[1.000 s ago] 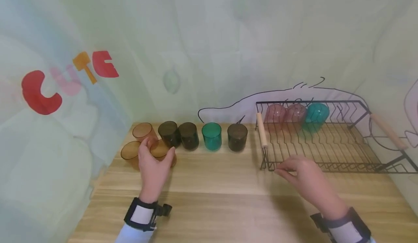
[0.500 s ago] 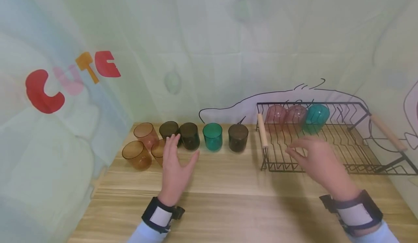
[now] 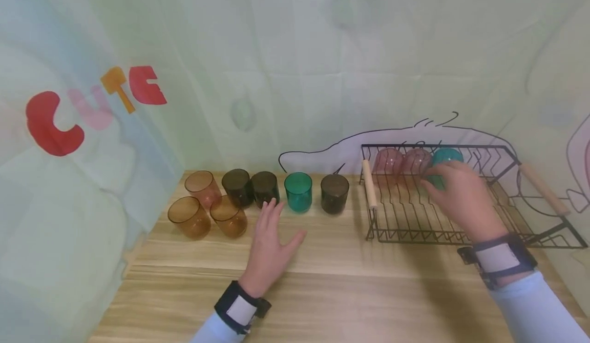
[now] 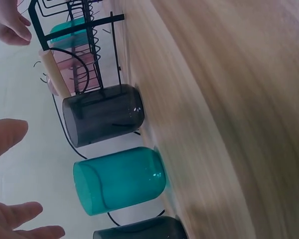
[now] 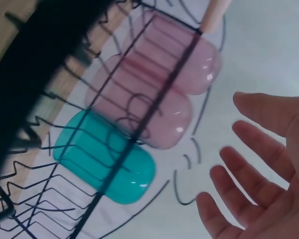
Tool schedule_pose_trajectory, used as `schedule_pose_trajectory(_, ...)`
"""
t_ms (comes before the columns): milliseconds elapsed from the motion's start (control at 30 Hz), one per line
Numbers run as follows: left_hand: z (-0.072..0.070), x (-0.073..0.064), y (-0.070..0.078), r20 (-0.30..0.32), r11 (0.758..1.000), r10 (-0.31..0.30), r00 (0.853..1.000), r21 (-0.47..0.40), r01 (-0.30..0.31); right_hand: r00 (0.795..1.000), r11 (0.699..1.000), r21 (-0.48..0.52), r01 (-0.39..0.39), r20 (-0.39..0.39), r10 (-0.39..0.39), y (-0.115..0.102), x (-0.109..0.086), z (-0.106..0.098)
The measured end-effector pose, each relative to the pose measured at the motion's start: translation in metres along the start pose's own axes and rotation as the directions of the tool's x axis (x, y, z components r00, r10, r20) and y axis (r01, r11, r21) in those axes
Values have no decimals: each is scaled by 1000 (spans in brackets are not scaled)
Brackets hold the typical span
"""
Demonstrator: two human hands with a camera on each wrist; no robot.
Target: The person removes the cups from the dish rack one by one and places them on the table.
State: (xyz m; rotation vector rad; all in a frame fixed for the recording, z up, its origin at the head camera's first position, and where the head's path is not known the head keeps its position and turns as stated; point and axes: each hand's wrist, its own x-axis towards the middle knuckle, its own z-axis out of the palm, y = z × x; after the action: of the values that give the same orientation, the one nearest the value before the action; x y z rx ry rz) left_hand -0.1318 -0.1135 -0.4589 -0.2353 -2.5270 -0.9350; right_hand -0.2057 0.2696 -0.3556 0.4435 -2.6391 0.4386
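Note:
My left hand [image 3: 269,253] hovers over the table with fingers spread, holding nothing, in front of a green cup [image 3: 299,193] and a dark grey cup [image 3: 266,187]. Another dark grey cup [image 3: 334,194] stands to the right of the green one. My right hand [image 3: 465,199] is above the black wire rack [image 3: 405,238], its fingers apart and empty in the right wrist view. Upside down along the rack's back lie a teal cup [image 5: 107,157] and two pink cups [image 5: 144,102]. In the head view the right hand partly covers the teal cup.
Two amber cups [image 3: 190,219] stand at the left front, with a pinkish-orange cup [image 3: 203,189] and a dark olive cup [image 3: 237,187] behind. Wooden handles [image 3: 370,184] rise at the rack's ends. A printed curtain [image 3: 295,77] hangs behind the table [image 3: 322,292].
My left hand has moved right, away from the amber cup, toward the green cup. My right hand has moved from the rack's front edge back and up toward the teal cup.

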Motion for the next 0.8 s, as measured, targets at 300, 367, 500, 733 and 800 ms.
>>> schedule_pose_trajectory(300, 6, -5, -1, 78, 999, -34, 996, 36, 31, 983, 988, -87, -128, 123, 138, 34, 29, 8)
schedule_pose_trajectory(367, 6, -5, -1, 92, 998, -40, 995, 44, 36, 970, 982, -105, -156, 173, 172, 42, 32, 11)
schedule_pose_trajectory(500, 6, -4, -2, 118, 997, -34, 992, 66, 27, 946, 973, -128, -193, 239, 219, 54, 38, 13)
schedule_pose_trajectory(733, 5, -3, -3, 156, 995, -62, 986, 92, 48, 905, 967, -137, -216, 345, 250, 66, 49, 8)
schedule_pose_trajectory(800, 5, -3, -3, 165, 994, -71, 984, 90, 57, 890, 966, -147, -211, 379, 252, 67, 52, 7)
